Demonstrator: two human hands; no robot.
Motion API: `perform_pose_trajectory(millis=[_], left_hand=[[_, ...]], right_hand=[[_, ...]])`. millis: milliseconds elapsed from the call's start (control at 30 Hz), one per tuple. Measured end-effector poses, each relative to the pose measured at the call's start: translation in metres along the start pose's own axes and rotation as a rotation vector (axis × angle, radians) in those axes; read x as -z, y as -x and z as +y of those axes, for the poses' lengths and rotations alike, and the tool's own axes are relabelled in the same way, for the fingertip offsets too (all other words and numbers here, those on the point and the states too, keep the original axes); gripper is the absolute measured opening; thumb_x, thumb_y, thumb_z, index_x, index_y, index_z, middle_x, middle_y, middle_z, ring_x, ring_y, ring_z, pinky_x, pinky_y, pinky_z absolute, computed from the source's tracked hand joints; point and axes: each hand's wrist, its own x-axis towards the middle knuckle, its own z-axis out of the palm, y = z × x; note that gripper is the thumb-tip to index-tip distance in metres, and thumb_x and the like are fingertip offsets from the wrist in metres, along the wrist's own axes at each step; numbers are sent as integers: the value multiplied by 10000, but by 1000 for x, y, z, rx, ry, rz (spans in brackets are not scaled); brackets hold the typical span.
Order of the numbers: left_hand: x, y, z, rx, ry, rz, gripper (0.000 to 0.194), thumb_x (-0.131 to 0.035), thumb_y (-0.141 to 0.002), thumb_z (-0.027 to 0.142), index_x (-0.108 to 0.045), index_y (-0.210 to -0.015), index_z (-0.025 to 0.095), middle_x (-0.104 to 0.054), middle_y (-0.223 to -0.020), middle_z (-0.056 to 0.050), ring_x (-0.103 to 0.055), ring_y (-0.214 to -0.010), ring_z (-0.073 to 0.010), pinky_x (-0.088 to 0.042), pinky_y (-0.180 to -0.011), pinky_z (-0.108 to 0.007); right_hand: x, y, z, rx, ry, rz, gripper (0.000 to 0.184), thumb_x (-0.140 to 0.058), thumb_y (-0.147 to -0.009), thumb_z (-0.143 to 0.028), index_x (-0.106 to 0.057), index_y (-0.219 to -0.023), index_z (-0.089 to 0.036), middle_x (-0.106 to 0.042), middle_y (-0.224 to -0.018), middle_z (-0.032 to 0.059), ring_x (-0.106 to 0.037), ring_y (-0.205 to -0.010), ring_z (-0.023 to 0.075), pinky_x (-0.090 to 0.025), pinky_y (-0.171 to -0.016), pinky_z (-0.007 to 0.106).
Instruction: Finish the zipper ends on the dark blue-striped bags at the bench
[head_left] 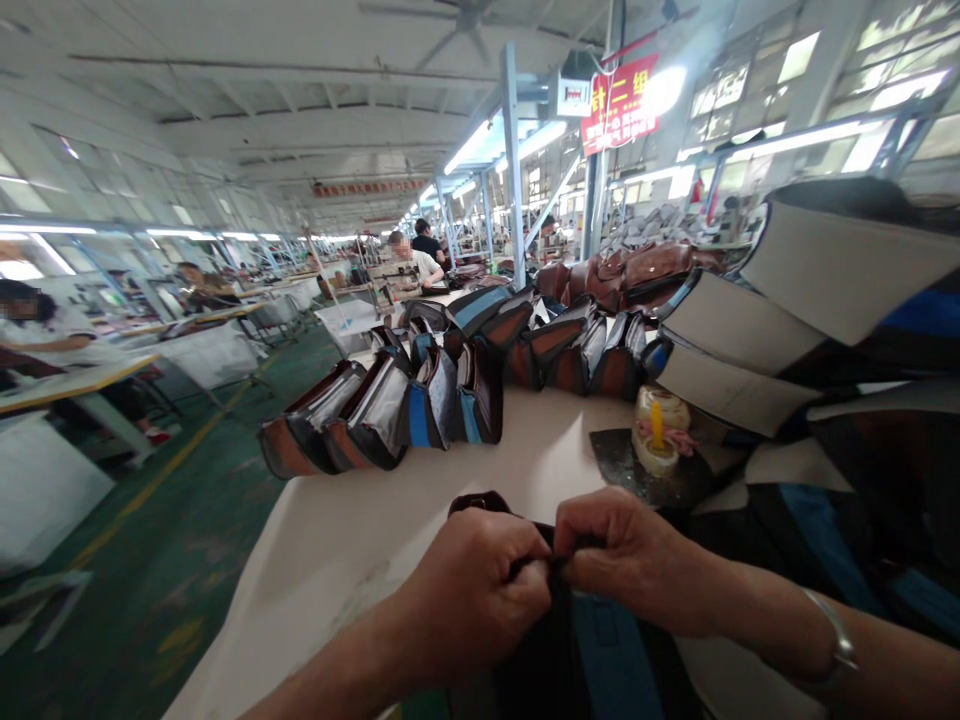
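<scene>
Both hands meet over a dark bag (540, 660) with a blue stripe, at the near edge of the table. My left hand (487, 575) has its fingers curled and pinched on the bag's upper edge. Right beside it, my right hand (630, 560) pinches the same edge between thumb and forefinger. What lies exactly between the fingertips is too small to make out. A dark brown part of the bag with a small metal fitting (478, 503) shows behind my left hand. A bracelet is on my right wrist.
Rows of finished-looking bags (375, 415) stand across the pale table (337, 530). At right, a glue-stained pot (656, 440) with a yellow-handled tool sits on a dark plate. Stacked pale-lined panels (847, 270) rise beyond it. Several people work at other tables.
</scene>
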Motion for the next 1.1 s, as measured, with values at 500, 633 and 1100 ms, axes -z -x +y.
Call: perform_pose_trajectory(millis=[500, 633, 1100], left_hand=[[12, 1, -9, 12, 336, -137, 424, -360, -998, 415, -613, -779, 155, -497, -716, 21, -436, -680, -113, -324, -635, -237], [9, -8, -17, 137, 463, -314, 495, -483, -930, 589, -482, -667, 170, -325, -623, 56, -263, -578, -96, -204, -516, -259], [16, 5, 10, -192, 118, -192, 225, -464, -949, 221, -566, -755, 170, -501, -744, 35, -468, -698, -83, -352, -663, -203]], right_hand=[[-1, 10, 1, 454, 235, 46, 168, -497, -751, -32, -602, -772, -162, -524, -807, 14, -505, -698, 127, -351, -618, 239], [2, 20, -6, 600, 666, -33, 164, -447, -807, -41, -573, -792, -146, -511, -804, 50, -433, -676, 164, -317, -610, 305], [41, 11, -25, 157, 132, -220, 196, -601, -941, -276, -664, -818, -137, -558, -786, -1, -519, -706, 125, -385, -645, 234]])
